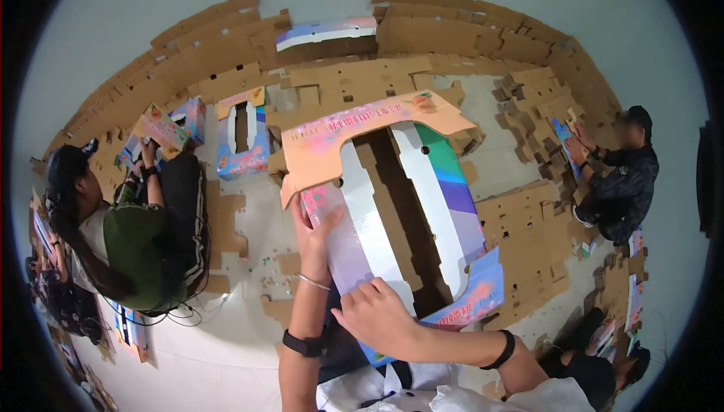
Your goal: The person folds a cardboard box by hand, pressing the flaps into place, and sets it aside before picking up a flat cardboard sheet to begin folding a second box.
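The long, glossy printed cardboard box [354,238] sits at a slant over the person's lap, its top facing up. White strips run along both long sides of a narrow opening that shows the plain brown interior. At the far end, a wide peach-orange flap with pink lettering and a peach picture spreads past the sides. The near end is blue and pink, with a blue corner flap sticking up. Green, blue and lilac bands colour the right side.
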Demonstrator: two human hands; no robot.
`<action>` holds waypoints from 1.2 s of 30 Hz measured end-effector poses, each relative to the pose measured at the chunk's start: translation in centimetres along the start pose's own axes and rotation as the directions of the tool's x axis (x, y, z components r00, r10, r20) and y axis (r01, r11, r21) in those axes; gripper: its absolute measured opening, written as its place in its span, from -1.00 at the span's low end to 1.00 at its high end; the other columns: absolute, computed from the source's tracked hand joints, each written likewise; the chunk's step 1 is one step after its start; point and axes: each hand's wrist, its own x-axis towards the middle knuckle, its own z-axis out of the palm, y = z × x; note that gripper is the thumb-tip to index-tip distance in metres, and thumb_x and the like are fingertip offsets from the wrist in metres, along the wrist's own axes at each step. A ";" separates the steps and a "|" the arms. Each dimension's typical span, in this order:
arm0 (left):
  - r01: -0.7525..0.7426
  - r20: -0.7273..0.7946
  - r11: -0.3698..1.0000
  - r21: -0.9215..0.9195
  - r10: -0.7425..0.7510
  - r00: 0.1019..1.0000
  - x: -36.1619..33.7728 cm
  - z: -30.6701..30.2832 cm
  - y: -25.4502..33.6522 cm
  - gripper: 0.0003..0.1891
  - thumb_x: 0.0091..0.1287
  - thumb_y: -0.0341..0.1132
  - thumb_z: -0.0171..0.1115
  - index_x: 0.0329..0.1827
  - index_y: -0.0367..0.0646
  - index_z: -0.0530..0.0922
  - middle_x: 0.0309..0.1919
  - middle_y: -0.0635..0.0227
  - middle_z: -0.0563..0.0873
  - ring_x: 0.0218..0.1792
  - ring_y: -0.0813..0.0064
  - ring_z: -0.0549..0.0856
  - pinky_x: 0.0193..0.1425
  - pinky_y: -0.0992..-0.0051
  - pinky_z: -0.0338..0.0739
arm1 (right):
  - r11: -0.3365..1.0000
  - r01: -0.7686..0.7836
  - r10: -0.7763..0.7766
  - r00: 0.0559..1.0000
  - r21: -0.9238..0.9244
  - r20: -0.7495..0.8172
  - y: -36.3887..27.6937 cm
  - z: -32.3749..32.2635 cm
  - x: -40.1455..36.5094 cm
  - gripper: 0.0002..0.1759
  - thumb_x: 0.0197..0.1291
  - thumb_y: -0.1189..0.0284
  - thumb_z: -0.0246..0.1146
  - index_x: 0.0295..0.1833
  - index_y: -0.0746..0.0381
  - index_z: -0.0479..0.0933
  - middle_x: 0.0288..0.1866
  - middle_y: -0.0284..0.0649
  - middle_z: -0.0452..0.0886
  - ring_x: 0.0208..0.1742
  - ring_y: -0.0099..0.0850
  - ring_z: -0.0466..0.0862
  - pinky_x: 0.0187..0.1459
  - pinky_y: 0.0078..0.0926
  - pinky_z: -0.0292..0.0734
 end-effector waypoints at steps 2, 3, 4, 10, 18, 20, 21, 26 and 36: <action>0.064 0.073 0.993 -0.100 -0.057 0.996 -0.1 0.3 0.9 -0.15 0.00 -0.36 0.41 0.39 -0.21 0.16 0.14 0.19 0.46 0.11 0.35 0.50 0.16 0.40 0.44 | 0.998 -0.022 0.026 0.998 0.060 -0.063 -0.1 0.2 0.0 -0.70 0.12 0.24 0.29 -0.52 0.19 0.49 -0.59 -0.32 0.46 -0.42 -0.40 0.52 -0.21 -0.45 0.36; 0.068 0.071 0.992 -0.104 -0.061 0.996 0.1 0.4 0.9 -0.15 0.00 -0.36 0.41 0.39 -0.21 0.16 0.14 0.19 0.46 0.11 0.35 0.50 0.16 0.40 0.44 | 0.998 -0.021 0.025 0.998 0.059 -0.058 -0.1 0.2 0.0 -0.70 0.12 0.24 0.29 -0.52 0.19 0.49 -0.59 -0.32 0.46 -0.42 -0.40 0.52 -0.21 -0.45 0.36; 0.058 0.069 0.991 -0.119 -0.050 0.996 0.1 0.4 0.9 -0.14 0.00 -0.36 0.42 0.39 -0.21 0.15 0.13 0.19 0.47 0.10 0.36 0.51 0.17 0.40 0.44 | 0.993 -0.037 0.049 0.994 0.112 -0.099 -0.2 0.1 0.0 -0.70 0.12 0.25 0.29 -0.53 0.19 0.48 -0.59 -0.32 0.45 -0.43 -0.40 0.52 -0.24 -0.46 0.37; 0.041 0.077 0.995 -0.089 -0.035 0.996 0.1 0.2 1.6 -0.14 -0.01 -0.38 0.43 0.38 -0.21 0.15 0.12 0.18 0.48 0.10 0.36 0.52 0.18 0.40 0.43 | 0.869 0.030 0.049 0.988 0.494 -0.147 -2.0 -1.3 0.0 -0.75 0.18 0.31 0.25 -0.48 0.17 0.45 -0.54 -0.31 0.47 -0.41 -0.39 0.56 -0.29 -0.46 0.41; 0.120 0.119 0.991 -0.059 -0.113 0.986 -0.1 -0.1 0.8 -0.14 0.04 -0.43 0.37 0.42 -0.07 0.10 0.18 0.20 0.42 0.13 0.33 0.49 0.19 0.39 0.43 | 0.625 0.383 -0.032 0.883 0.681 -0.468 1.6 -3.7 -0.5 -0.80 0.05 0.52 0.32 -0.15 0.19 0.61 -0.21 -0.41 0.57 -0.23 -0.37 0.57 -0.08 -0.44 0.43; 0.157 0.138 0.985 -0.078 -0.145 0.980 -0.6 0.1 1.1 -0.14 0.06 -0.42 0.35 0.44 -0.04 0.06 0.20 0.21 0.39 0.15 0.31 0.48 0.21 0.37 0.44 | 0.651 0.377 0.028 0.856 0.659 -0.516 4.4 -8.2 -3.7 -0.78 0.05 0.53 0.30 -0.13 0.17 0.67 -0.20 -0.37 0.62 -0.22 -0.41 0.58 -0.07 -0.40 0.42; 0.139 0.147 0.988 -0.062 -0.129 0.981 -0.4 -0.2 0.9 -0.14 0.07 -0.40 0.33 0.44 -0.04 0.06 0.20 0.21 0.39 0.16 0.31 0.47 0.21 0.37 0.44 | 0.681 0.355 0.026 0.862 0.640 -0.506 7.1 -9.8 -5.3 -0.81 0.08 0.49 0.26 -0.17 0.15 0.69 -0.32 -0.35 0.64 -0.30 -0.44 0.59 -0.11 -0.40 0.42; 0.097 0.191 0.995 -0.017 -0.092 0.977 -0.4 -0.2 1.0 -0.16 0.09 -0.36 0.32 0.45 -0.07 0.06 0.23 0.20 0.36 0.19 0.34 0.44 0.24 0.37 0.41 | 0.699 -0.435 0.640 0.735 0.567 -0.225 13.2 -14.1 -5.8 -0.64 0.21 0.21 0.22 -0.04 0.26 0.60 -0.30 -0.24 0.68 -0.32 -0.27 0.66 -0.10 -0.30 0.49; -0.346 0.106 0.711 0.612 0.360 0.927 -2.3 -0.6 -0.3 -0.15 0.17 -0.06 0.34 0.49 -0.08 0.13 0.37 -0.03 0.24 0.43 0.14 0.17 0.46 0.22 0.03 | 0.878 -0.426 0.409 0.905 0.220 0.117 16.4 -4.7 -3.5 0.05 0.12 -0.03 0.22 0.55 0.03 -0.23 0.52 0.28 -0.27 0.44 0.30 0.05 0.33 0.10 0.21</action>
